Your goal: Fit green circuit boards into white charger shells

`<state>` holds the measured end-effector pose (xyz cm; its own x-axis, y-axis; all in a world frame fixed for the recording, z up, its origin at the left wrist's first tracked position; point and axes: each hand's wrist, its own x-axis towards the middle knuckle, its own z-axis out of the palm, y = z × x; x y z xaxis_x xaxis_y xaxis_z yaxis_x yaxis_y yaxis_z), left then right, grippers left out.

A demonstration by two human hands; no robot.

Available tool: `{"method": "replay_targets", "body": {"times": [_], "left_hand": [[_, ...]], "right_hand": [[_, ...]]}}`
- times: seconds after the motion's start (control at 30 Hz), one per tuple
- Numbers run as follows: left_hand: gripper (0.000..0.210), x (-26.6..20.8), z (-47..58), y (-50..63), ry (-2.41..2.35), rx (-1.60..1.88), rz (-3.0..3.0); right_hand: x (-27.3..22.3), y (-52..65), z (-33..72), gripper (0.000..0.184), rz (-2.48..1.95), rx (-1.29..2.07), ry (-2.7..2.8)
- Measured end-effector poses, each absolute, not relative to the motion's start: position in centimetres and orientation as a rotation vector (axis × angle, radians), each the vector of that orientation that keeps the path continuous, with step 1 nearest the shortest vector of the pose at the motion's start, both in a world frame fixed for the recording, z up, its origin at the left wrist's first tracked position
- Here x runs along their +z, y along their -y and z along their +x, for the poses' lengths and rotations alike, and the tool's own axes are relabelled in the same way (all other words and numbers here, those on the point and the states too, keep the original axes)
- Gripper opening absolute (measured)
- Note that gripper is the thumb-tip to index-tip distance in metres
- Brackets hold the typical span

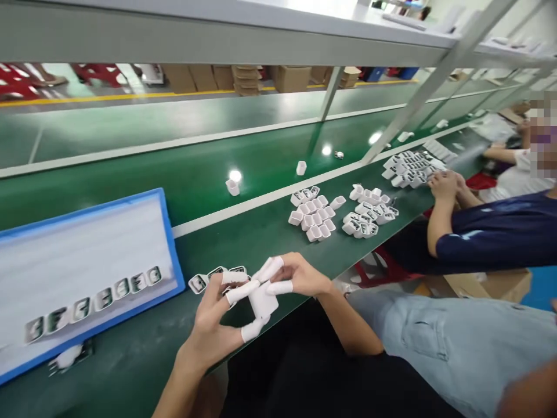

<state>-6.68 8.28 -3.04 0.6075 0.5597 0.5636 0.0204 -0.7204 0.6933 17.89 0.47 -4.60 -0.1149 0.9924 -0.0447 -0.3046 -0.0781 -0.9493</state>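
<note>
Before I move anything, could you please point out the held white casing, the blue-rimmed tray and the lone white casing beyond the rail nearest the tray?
Held white casing (264,304): head view, on its broad face.
Blue-rimmed tray (170,238): head view, on its blue rim.
Lone white casing (233,188): head view, on its side.

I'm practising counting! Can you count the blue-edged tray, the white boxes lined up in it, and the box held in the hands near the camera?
Blue-edged tray: 1
Lined-up white boxes: 7
Held white box: 1
Total: 9
</note>
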Motion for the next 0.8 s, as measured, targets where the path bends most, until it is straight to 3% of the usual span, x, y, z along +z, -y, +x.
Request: {"method": "replay_targets", "body": {"times": [0.17, 0.27, 0.37, 0.47, 0.6, 0.8], "left_hand": [[0.086, -6.9, -5.1, -4.0, -0.575, 0.833, 2.105], [0.068, -9.2, -3.8, -2.2, -0.582, 0.775, 2.005], [0.049, -11.0, -2.9, -1.3, -0.581, 0.769, 1.969], [0.041, -12.1, -2.5, -1.2, -0.604, 0.769, 1.971], [0.032, -12.1, -2.4, -1.5, -0.647, 0.743, 1.965], [0.025, -11.9, -2.1, -1.4, -0.751, 0.726, 1.906]], "right_hand": [[-5.6, 7.4, 20.7, 0.019, -1.129, 0.920, 0.960], [-4.6, 9.9, 26.9, 0.018, -1.322, 0.368, 0.863], [-4.1, 9.7, 35.1, 0.031, -1.523, 0.009, 0.734], [-4.2, 7.5, 42.2, 0.036, -1.739, -0.082, 0.666], [-5.0, 4.3, 47.0, 0.023, -2.186, -0.042, 0.809], [-6.8, 2.4, 48.2, 0.010, -2.410, -0.059, 0.980]]}}
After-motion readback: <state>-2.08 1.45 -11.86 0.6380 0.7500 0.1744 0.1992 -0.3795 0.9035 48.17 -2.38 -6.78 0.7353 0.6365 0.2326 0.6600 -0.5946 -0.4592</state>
